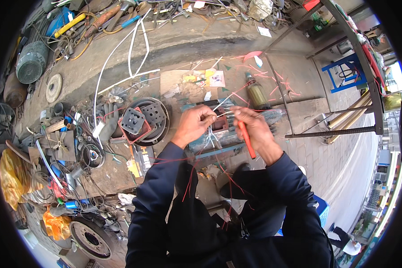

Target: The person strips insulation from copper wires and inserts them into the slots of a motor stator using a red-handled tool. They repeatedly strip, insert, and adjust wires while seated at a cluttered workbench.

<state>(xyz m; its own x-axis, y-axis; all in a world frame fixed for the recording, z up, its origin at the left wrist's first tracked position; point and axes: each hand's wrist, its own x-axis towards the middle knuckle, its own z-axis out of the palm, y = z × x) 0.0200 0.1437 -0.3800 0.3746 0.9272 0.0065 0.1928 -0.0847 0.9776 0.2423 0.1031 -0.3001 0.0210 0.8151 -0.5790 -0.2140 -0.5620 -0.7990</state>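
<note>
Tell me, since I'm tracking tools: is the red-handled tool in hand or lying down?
In hand: the right hand grips the red-handled tool, its handle sticking out below the fist.

Even, soft daylight fills the scene, bright and without hard shadows. Colours are clear and focus is sharp around the hands point(228, 125). Away from them, straight edges bow strongly outward, detail smears, and a black circular border closes the corners.

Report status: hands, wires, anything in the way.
Left hand pinching white wires. Right hand gripping red-handled tool. Loose red wires dangling over lap.
</note>
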